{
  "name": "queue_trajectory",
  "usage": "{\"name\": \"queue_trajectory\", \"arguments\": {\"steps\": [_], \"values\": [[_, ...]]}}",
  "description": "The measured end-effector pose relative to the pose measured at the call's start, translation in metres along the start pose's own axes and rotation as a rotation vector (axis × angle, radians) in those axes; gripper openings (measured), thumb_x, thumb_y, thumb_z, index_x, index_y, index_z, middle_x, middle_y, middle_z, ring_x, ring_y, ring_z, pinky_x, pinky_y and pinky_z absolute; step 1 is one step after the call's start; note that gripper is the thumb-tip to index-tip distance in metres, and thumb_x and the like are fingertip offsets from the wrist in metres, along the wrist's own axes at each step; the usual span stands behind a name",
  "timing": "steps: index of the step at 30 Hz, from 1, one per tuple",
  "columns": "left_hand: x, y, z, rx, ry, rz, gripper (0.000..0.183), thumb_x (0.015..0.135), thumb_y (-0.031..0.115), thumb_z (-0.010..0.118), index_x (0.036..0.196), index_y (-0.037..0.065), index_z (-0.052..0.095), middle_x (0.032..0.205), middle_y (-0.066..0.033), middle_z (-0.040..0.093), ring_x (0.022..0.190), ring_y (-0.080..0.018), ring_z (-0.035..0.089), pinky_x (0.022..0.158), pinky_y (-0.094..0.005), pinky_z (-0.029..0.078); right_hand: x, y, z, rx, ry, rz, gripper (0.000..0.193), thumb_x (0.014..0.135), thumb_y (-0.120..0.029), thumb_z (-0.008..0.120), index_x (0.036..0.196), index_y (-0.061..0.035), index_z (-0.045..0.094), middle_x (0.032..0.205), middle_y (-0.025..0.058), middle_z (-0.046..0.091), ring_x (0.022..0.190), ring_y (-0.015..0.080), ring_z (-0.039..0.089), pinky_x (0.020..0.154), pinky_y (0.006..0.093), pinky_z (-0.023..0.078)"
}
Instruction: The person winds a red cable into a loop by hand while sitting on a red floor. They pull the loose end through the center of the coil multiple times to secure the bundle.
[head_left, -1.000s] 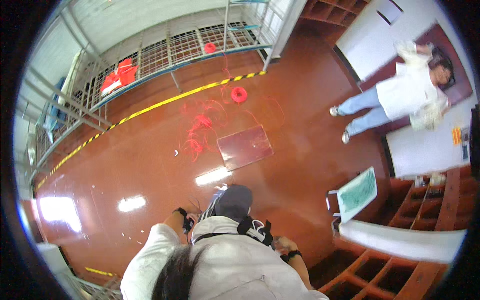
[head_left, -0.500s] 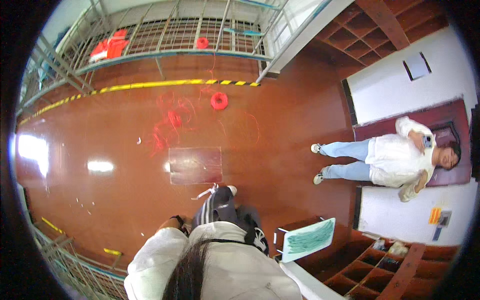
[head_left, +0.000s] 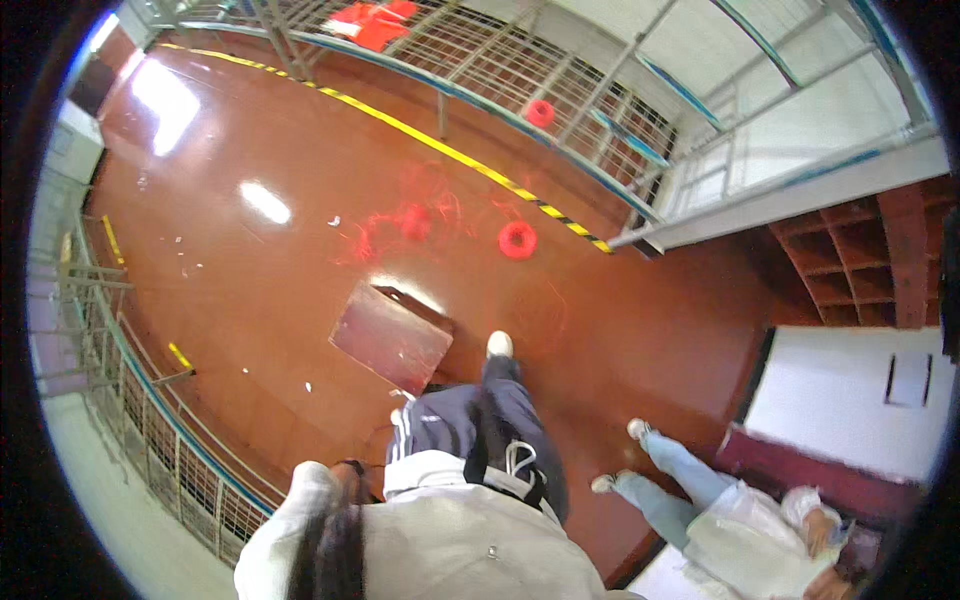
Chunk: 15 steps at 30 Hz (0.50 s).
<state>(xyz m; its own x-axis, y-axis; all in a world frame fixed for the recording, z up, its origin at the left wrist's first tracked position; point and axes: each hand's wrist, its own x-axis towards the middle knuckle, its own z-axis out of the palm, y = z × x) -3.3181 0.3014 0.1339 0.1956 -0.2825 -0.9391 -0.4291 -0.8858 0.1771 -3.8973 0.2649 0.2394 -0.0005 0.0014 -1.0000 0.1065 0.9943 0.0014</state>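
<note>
My left hand hangs at my left side, just past a white sleeve and a dark wristband. Its fingers are hidden, so I cannot make out whether it holds anything. My right hand does not show. In front of my legs stands a low, dark red wooden stool, the thing nearest to my left hand. Beyond it on the floor lie a red ring-shaped roll of twine and a loose tangle of red twine. One white shoe of mine is forward, right of the stool.
Metal racks run along the far side, bearing a second red roll and orange-red cloth. A yellow-black floor strip lies before them. Another rack stands at left. Another person stands at lower right, holding a phone.
My view has turned to the right, so the racks and the other person sit differently in it. My white shoe is now further forward, beside the stool.
</note>
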Motion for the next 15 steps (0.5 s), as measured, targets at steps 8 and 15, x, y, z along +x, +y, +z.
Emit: {"name": "queue_trajectory", "arguments": {"steps": [8,15], "values": [[-0.103,-0.004,0.057,-0.160,0.022,-0.209,0.021,0.077,0.019,0.049,0.080,0.004,0.063,0.076,-0.0168,0.063,0.067,-0.0267,0.061,0.057,-0.0418,0.047,-0.006,-0.148,-0.109,-0.243,0.103,-0.016,0.030,0.090,-0.020,0.041,0.119,-0.0122,0.039,0.117,0.0078,0.038,0.093,0.0220,0.043,0.073,0.0383,0.044],[-0.090,0.034,-0.016,-0.162,0.097,-0.228,0.021,0.078,0.019,0.049,0.078,0.004,0.063,0.076,-0.0169,0.063,0.067,-0.0268,0.061,0.057,-0.0417,0.047,-0.003,-0.258,-0.118,-0.352,0.134,-0.083,0.035,0.090,-0.021,0.043,0.123,-0.0139,0.036,0.123,0.0077,0.035,0.100,0.0229,0.041,0.077,0.0400,0.043]]}}
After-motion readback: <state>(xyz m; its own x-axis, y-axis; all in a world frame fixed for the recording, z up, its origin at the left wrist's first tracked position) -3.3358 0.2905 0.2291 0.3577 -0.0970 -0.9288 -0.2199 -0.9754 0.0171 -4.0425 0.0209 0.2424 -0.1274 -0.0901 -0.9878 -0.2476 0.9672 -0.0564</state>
